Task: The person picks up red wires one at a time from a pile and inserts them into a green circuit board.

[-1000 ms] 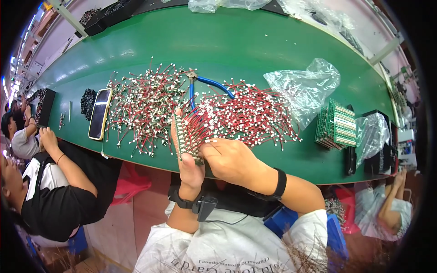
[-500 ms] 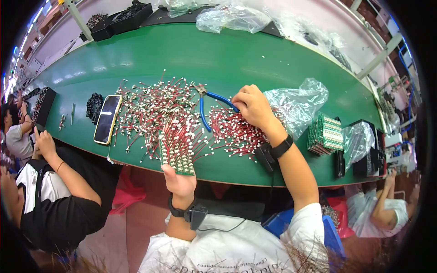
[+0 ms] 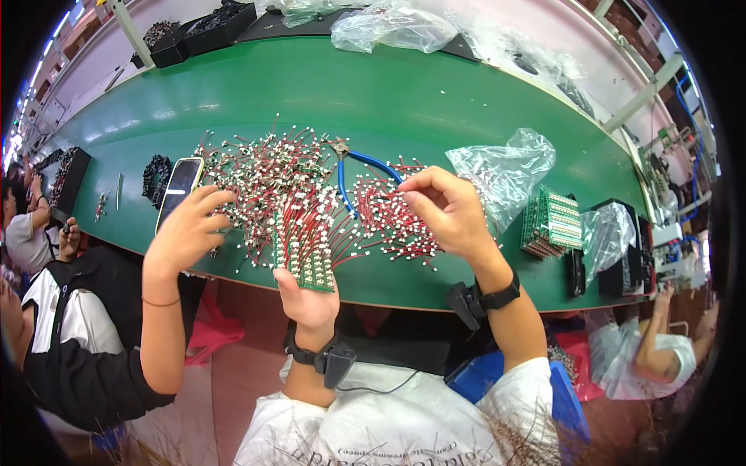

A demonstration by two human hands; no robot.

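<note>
My left hand (image 3: 309, 304) holds a green circuit board panel (image 3: 315, 273) by its near edge, thumb on top. Rows of small white connectors cover the panel, and red wires stand off its far part. Over a pile of short red wires with white plugs (image 3: 381, 221), my right hand (image 3: 447, 208) is closed in a pinch, thumb and forefinger close together. What the pinch holds, if anything, is too small to make out. Blue-handled cutting pliers (image 3: 343, 182) lie between this pile and a larger heap of wired connector pieces (image 3: 264, 167).
A co-worker's hand (image 3: 190, 229) reaches in from the left, over a phone (image 3: 180, 182). Right of my right hand lie a clear plastic bag (image 3: 509, 175) and a stack of green boards (image 3: 550, 224). Black trays (image 3: 221, 29) stand at the back left.
My right hand has drawn slightly nearer and to the right, its fingers turning leftward. The co-worker's arm has come in over the phone. My left hand still holds the panel.
</note>
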